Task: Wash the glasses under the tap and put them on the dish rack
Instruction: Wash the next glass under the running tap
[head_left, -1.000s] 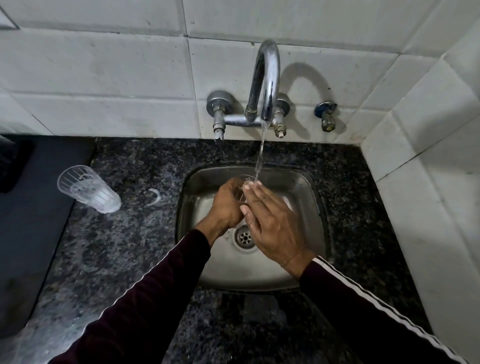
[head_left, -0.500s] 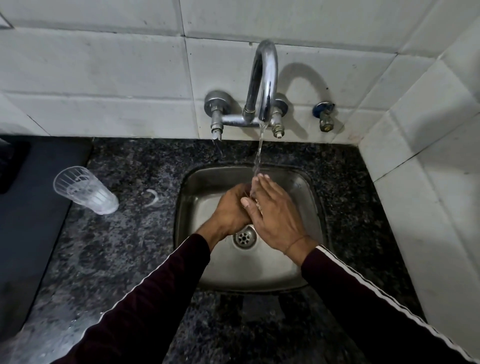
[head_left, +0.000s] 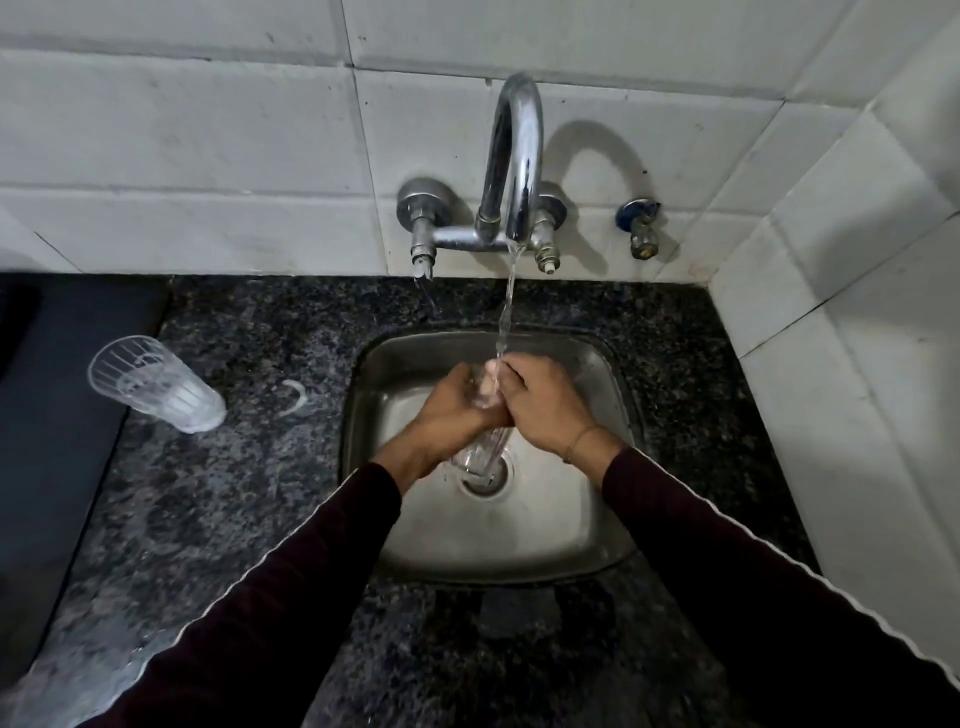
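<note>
Centre frame, over sink (head_left: 597, 519) | both hands grasp glass (head_left: 480, 452) under tap (head_left: 514, 156) stream: left hand (head_left: 447, 410), right hand (head_left: 545, 405) | glass axis tilted, base toward drain | second glass (head_left: 156, 384) left-centre on counter, lying on side, nearer left hand

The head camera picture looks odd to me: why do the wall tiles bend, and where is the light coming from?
Head view: the wide-angle lens bows the tile lines near the edges; the tap casts a curved shadow rightward, so light likely comes from the left; the spout shows glare; the countertop stays dim.
</note>
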